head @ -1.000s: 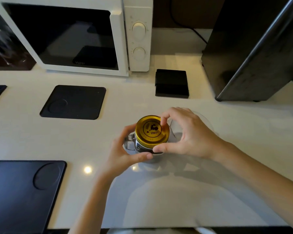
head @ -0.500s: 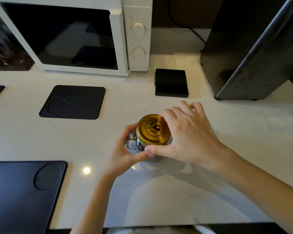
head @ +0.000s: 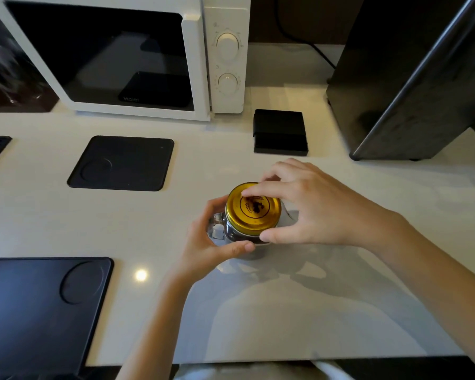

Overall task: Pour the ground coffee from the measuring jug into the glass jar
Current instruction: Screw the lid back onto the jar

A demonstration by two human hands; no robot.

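A glass jar (head: 220,231) with a side handle stands on the white counter, capped by a gold lid (head: 254,212) with a dark printed emblem. My left hand (head: 203,242) wraps the jar's body from the left, thumb across its front. From the right, my right hand (head: 307,209) grips the gold lid, with the thumb at its near rim and fingers over its far edge. Dark contents show through the glass under the lid. A faint clear shape (head: 288,215) sits just right of the jar, mostly hidden by my right hand; I cannot tell what it is.
A white microwave (head: 137,56) stands at the back left. A small black box (head: 280,133) lies behind the jar, and a tall dark appliance (head: 412,78) is at the back right. Black mats lie at the left (head: 121,163) and near left (head: 39,311).
My right hand has shifted its grip around the gold lid, fingers closing over it and then spreading with the thumb at the near rim. The emblem has rotated. My left hand stays on the jar.
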